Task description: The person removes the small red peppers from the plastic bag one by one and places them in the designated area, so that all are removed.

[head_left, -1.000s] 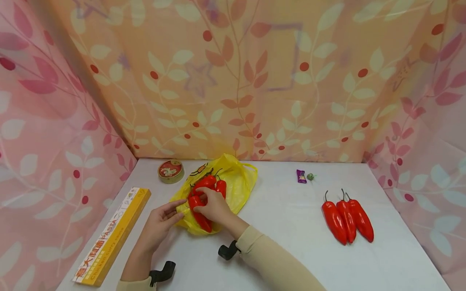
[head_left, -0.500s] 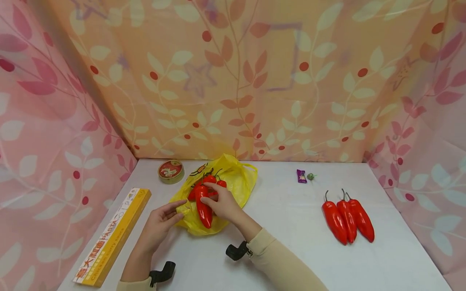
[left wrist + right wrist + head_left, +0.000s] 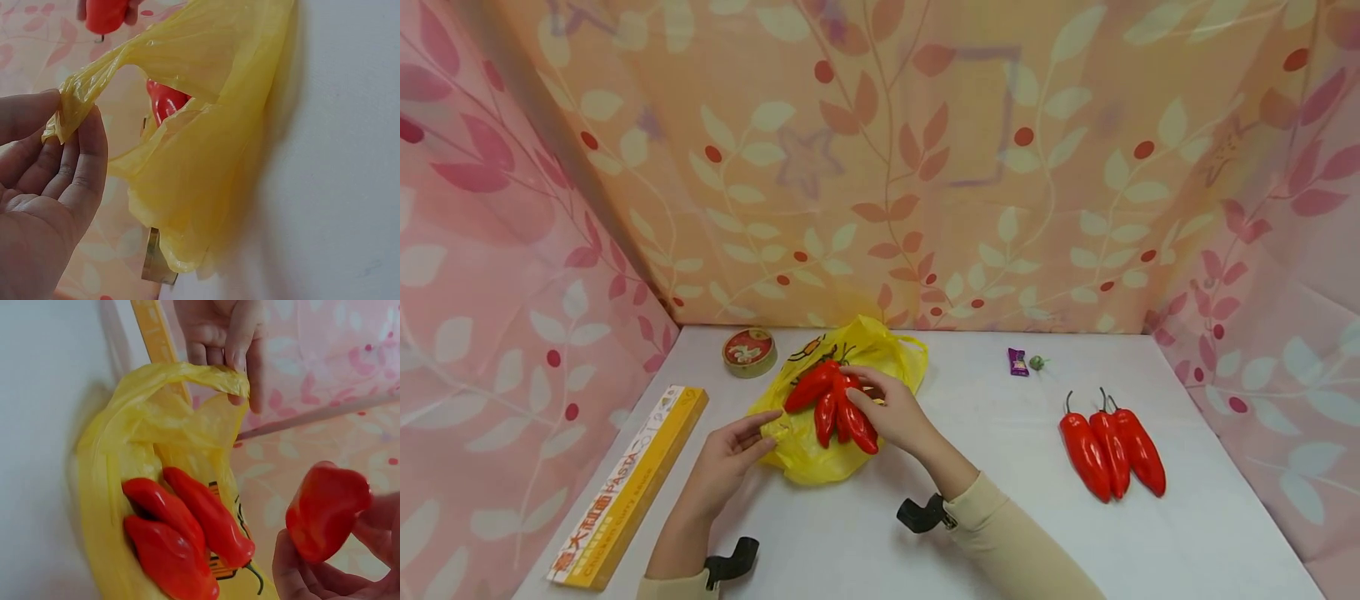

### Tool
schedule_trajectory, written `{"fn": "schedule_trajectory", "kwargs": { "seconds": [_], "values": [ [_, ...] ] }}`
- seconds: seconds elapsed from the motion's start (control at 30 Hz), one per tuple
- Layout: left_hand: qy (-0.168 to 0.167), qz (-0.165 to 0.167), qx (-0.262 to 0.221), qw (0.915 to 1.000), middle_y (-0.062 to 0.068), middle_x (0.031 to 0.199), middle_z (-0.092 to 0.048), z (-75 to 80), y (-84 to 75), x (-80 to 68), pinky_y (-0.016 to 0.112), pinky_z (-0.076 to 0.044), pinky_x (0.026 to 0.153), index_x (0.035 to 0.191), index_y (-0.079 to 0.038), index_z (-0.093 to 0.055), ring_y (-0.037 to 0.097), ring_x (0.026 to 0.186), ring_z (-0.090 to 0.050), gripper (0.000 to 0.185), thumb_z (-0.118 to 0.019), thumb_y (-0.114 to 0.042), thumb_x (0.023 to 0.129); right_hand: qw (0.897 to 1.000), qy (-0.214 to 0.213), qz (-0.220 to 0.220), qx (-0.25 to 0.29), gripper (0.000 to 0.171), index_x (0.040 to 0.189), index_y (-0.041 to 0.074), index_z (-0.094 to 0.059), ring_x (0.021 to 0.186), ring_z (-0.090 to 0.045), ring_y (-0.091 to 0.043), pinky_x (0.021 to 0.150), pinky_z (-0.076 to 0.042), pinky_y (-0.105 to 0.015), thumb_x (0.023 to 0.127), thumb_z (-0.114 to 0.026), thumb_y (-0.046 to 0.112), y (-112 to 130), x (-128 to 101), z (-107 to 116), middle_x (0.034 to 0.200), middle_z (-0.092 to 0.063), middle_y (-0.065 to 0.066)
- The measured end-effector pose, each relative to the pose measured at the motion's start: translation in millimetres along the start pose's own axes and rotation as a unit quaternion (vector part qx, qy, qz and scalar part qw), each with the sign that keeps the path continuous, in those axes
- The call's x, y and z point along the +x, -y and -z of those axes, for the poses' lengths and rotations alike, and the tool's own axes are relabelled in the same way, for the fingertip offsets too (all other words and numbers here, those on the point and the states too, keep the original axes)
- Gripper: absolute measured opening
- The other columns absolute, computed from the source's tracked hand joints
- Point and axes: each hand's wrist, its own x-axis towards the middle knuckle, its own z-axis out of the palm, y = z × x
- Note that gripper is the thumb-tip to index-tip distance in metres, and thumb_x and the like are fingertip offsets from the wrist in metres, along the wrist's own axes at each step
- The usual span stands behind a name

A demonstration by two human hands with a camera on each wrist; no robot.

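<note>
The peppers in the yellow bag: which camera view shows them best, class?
The right wrist view: the three red peppers appear large there, their bodies mostly visible. The head view shows them smaller and overlapping, beside the held pepper; the left wrist view gives only a red patch through the yellow bag.

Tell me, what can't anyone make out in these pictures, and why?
Right hand, right wrist view: partly cut off by the right and bottom edges.
Held pepper, left wrist view: cut off by the top edge.
Bagged peppers, left wrist view: the yellow bag hides all but a red patch.
Purple packet, head view: its print is too small to read.
</note>
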Motion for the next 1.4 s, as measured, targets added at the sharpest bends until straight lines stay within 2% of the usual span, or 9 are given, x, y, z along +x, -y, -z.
{"fn": "schedule_trajectory", "kwargs": {
  "seconds": [0.23,0.4,0.53,0.7,0.93,1.23,1.4],
  "values": [
    [-0.001,0.011,0.003,0.9999,0.012,0.144,-0.058,0.6,0.0,0.6,0.018,-0.053,0.094,0.139,-0.014,-0.061,0.023,0.120,-0.059,0.042,-0.067,-0.015,0.098,1.000,-0.016,-0.002,0.000,0.055,0.141,0.030,-0.057,0.110,-0.065,-0.026,0.083,-0.062,-0.036,0.090,-0.077,0.028,-4,-12,12,0.132,-0.065,-0.003],
    [0.001,0.000,0.003,1.0000,0.012,0.144,-0.057,0.0,-0.3,0.5,0.017,-0.053,0.094,0.139,-0.012,-0.061,0.022,0.120,-0.060,0.042,-0.068,-0.016,0.097,0.998,-0.066,-0.007,0.018,0.063,0.144,0.023,-0.053,0.108,-0.067,-0.026,0.081,-0.063,-0.039,0.087,-0.080,0.027,-2,-21,23,0.129,-0.065,-0.009],
    [0.005,-0.002,-0.005,1.0000,0.013,0.144,-0.057,0.6,0.5,0.2,0.017,-0.053,0.094,0.139,-0.011,-0.061,0.021,0.119,-0.061,0.042,-0.068,-0.016,0.097,0.994,-0.104,-0.019,0.016,0.060,0.140,0.027,-0.056,0.107,-0.066,-0.025,0.077,-0.063,-0.039,0.086,-0.081,0.031,-3,-30,34,0.126,-0.065,-0.005],
    [0.003,0.005,-0.008,0.9999,0.013,0.143,-0.058,0.4,-0.2,0.0,0.017,-0.053,0.094,0.139,-0.012,-0.061,0.021,0.119,-0.061,0.042,-0.068,-0.015,0.097,0.991,-0.130,-0.028,-0.020,0.059,0.140,0.032,-0.055,0.107,-0.064,-0.027,0.078,-0.063,-0.040,0.087,-0.081,0.033,-9,-42,54,0.126,-0.065,-0.005],
    [0.001,0.012,-0.006,0.9999,0.012,0.143,-0.058,-0.2,-0.8,1.1,0.017,-0.053,0.094,0.139,-0.013,-0.061,0.022,0.119,-0.060,0.042,-0.067,-0.014,0.098,0.983,-0.149,-0.054,-0.089,0.060,0.142,0.034,-0.054,0.108,-0.063,-0.028,0.076,-0.063,-0.039,0.088,-0.079,0.037,-21,-65,83,0.128,-0.064,-0.006],
    [-0.002,0.019,-0.004,0.9998,0.012,0.143,-0.058,-1.0,0.6,2.4,0.019,-0.054,0.094,0.140,-0.013,-0.060,0.024,0.120,-0.060,0.043,-0.067,-0.014,0.098,0.970,-0.177,-0.080,-0.143,0.061,0.144,0.031,-0.054,0.106,-0.063,-0.028,0.077,-0.062,-0.042,0.089,-0.077,0.040,-36,-90,113,0.128,-0.065,-0.009],
    [0.000,0.018,-0.006,0.9998,0.012,0.142,-0.059,-1.8,2.1,3.0,0.018,-0.053,0.094,0.140,-0.013,-0.060,0.024,0.120,-0.060,0.043,-0.067,-0.014,0.098,0.964,-0.185,-0.086,-0.172,0.062,0.146,0.026,-0.053,0.106,-0.064,-0.031,0.077,-0.062,-0.043,0.090,-0.077,0.036,-48,-101,129,0.130,-0.064,-0.013]
  ]
}}
